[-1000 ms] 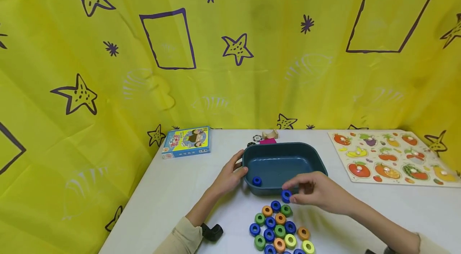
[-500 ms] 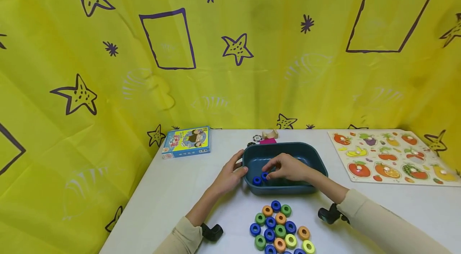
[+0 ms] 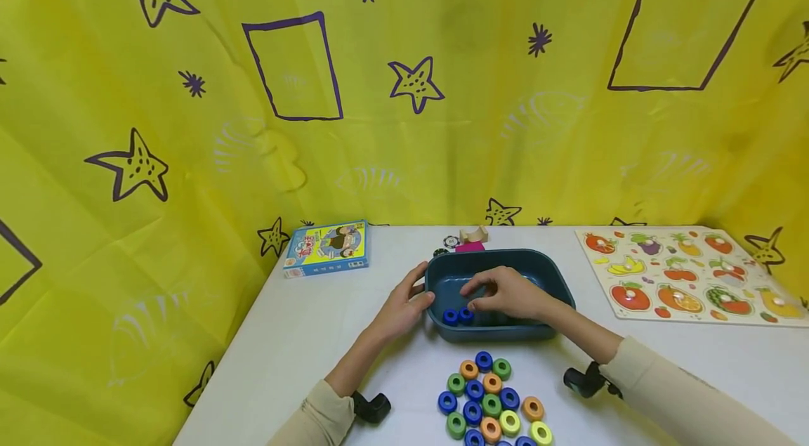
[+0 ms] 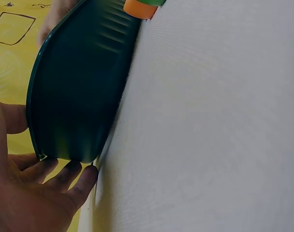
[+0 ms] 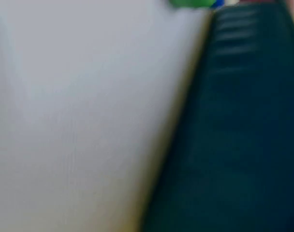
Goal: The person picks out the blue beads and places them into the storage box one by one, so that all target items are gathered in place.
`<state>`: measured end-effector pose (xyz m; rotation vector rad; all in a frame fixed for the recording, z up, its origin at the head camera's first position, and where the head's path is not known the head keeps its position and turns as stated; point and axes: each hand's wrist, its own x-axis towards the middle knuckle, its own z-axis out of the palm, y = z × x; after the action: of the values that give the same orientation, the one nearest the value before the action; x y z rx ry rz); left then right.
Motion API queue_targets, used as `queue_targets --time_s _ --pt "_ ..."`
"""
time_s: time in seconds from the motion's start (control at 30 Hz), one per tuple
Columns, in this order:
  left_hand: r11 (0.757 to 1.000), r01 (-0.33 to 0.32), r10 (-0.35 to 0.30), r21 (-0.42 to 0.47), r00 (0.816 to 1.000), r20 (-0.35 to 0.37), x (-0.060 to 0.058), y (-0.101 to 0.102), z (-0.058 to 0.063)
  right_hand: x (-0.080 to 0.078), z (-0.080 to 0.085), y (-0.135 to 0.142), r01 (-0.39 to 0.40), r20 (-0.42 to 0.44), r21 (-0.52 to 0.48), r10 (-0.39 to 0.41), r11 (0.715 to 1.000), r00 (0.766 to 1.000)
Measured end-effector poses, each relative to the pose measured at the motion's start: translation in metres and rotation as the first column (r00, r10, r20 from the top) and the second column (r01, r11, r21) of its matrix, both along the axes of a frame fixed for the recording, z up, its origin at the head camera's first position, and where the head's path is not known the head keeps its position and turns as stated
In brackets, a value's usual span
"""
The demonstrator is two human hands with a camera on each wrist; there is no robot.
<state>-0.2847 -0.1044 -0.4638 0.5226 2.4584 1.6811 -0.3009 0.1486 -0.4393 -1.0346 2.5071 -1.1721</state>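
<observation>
Only the head view took in the whole spread: a printed yellow sheet (image 3: 379, 158) hung behind a white desk (image 3: 278, 333), a fruit puzzle board (image 3: 692, 277) lay at the right, and a dark teal tub (image 3: 499, 335) stood in the middle. The right wrist view, blurred, gave mostly the tub's outer wall beside the desk. The left wrist view cleared up what the head view half hid: the left hand (image 4: 36, 193) had its thumb at the rim and its fingers bent against the end wall, a grip holding the tub. In the head view the right hand (image 3: 512, 291) reached into the tub, its grip narrow, thumb and forefinger slightly parted. Just below that thumb, two blue rings (image 3: 445, 320) sat side by side; more coloured rings (image 3: 491, 414) lay on the desk in front.
</observation>
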Motion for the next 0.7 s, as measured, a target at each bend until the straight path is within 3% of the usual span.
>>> queue_targets --time_s 0.23,0.33,0.4,0.57,0.7 --pt "1.0 0.001 -0.001 0.009 1.0 -0.005 -0.001 0.001 -0.001 0.066 0.023 0.018 -0.032 -0.046 -0.099 0.027 0.995 0.999" --pt "1.0 0.003 -0.003 0.011 1.0 -0.006 -0.001 0.001 -0.001 0.093 0.017 0.028 -0.046 0.005 -0.097 0.046 0.994 0.999" --pt "1.0 0.004 -0.004 0.013 1.0 -0.002 0.0 0.001 -0.001 0.106 0.009 0.033 -0.032 0.086 -0.074 0.038 0.997 0.996" --pt "1.0 0.0 0.0 0.006 1.0 0.006 0.001 0.001 -0.001 0.123 -0.013 0.039 0.012 0.256 -0.039 -0.001 0.999 0.967" --pt "1.0 -0.007 0.007 0.003 1.0 0.004 0.0 0.0 -0.001 0.124 -0.022 0.039 0.044 0.263 -0.019 -0.037 0.999 0.964"
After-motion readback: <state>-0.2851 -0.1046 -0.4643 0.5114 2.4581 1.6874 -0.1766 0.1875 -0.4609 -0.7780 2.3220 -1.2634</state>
